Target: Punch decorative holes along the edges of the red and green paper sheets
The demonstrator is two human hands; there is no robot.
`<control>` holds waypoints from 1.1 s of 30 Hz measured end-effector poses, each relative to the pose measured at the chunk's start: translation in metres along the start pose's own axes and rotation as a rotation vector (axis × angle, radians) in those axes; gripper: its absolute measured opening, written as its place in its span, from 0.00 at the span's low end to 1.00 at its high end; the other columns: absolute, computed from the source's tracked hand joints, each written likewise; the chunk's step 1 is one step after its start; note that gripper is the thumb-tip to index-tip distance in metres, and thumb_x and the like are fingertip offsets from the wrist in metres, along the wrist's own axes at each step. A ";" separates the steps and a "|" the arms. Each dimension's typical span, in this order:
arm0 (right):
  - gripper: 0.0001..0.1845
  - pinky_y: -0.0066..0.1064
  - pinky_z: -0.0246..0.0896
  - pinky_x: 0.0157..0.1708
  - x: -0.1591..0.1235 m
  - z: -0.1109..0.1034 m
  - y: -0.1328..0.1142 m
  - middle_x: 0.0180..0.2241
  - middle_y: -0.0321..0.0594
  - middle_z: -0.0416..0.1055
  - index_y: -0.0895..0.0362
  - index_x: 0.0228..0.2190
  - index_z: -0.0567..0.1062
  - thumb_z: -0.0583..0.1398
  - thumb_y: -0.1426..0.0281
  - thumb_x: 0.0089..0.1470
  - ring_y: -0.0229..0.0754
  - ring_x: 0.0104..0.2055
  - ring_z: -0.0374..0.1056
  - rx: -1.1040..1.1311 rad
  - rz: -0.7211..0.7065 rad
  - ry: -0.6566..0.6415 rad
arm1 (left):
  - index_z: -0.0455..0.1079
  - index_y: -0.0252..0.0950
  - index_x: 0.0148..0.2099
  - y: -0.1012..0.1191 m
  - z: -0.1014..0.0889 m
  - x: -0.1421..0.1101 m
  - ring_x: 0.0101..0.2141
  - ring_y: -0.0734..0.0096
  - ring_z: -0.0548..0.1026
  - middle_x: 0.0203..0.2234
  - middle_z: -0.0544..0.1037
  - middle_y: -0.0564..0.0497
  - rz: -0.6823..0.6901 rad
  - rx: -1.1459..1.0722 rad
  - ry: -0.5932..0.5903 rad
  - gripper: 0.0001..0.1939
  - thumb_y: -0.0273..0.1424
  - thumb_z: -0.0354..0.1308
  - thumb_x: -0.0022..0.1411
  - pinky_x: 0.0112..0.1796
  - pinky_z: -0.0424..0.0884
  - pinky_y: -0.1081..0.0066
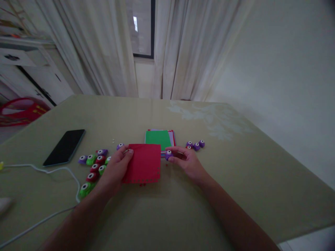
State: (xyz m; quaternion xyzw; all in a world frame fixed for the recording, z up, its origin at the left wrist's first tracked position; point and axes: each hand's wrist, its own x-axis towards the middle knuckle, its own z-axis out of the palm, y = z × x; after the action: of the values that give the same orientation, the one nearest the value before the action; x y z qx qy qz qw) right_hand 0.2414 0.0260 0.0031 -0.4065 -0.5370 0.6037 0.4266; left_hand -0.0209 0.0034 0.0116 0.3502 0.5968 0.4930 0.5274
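My left hand (117, 165) pinches the left edge of a red square sheet (143, 162), which has a row of small holes along its lower edge and lower right side. Between the thumb and fingers of my right hand (186, 162) is a small purple eyeball piece (169, 155) with a white-and-black eye, just right of the sheet's edge. Another purple eyeball piece (120, 146) shows behind my left hand. Behind the red sheet lies a stack of coloured sheets with a green sheet (158, 138) on top. Small red bits (142, 184) show below the red sheet.
Several red, green and purple eyeball pieces (94, 167) lie left of my left hand, partly hidden by it. More purple ones (196, 146) sit beyond my right hand. A black phone (65, 147) and a white cable (56, 169) are on the left of the table (209, 216).
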 end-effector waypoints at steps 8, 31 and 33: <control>0.19 0.47 0.73 0.56 -0.003 0.004 -0.002 0.47 0.42 0.84 0.50 0.47 0.84 0.75 0.64 0.52 0.48 0.49 0.80 -0.034 -0.037 0.009 | 0.70 0.43 0.51 0.005 0.006 -0.004 0.22 0.70 0.79 0.29 0.82 0.55 -0.101 -0.061 0.023 0.09 0.34 0.59 0.70 0.22 0.76 0.73; 0.18 0.42 0.76 0.54 -0.004 0.010 0.002 0.44 0.40 0.81 0.54 0.42 0.82 0.76 0.68 0.49 0.45 0.46 0.80 -0.065 -0.069 0.019 | 0.71 0.40 0.50 -0.001 0.008 -0.004 0.26 0.71 0.81 0.30 0.82 0.55 -0.026 -0.192 0.036 0.09 0.28 0.60 0.68 0.25 0.76 0.77; 0.18 0.42 0.76 0.54 -0.005 0.010 0.002 0.45 0.41 0.81 0.54 0.42 0.82 0.76 0.68 0.48 0.45 0.47 0.80 -0.069 -0.060 0.015 | 0.71 0.39 0.50 -0.001 0.008 -0.005 0.25 0.71 0.81 0.29 0.82 0.55 -0.006 -0.196 0.050 0.10 0.26 0.61 0.67 0.25 0.76 0.77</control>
State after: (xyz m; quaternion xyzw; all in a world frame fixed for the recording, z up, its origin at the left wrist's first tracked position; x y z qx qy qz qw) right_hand 0.2327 0.0183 0.0023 -0.4091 -0.5663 0.5686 0.4343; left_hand -0.0115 0.0001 0.0121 0.2828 0.5598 0.5559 0.5456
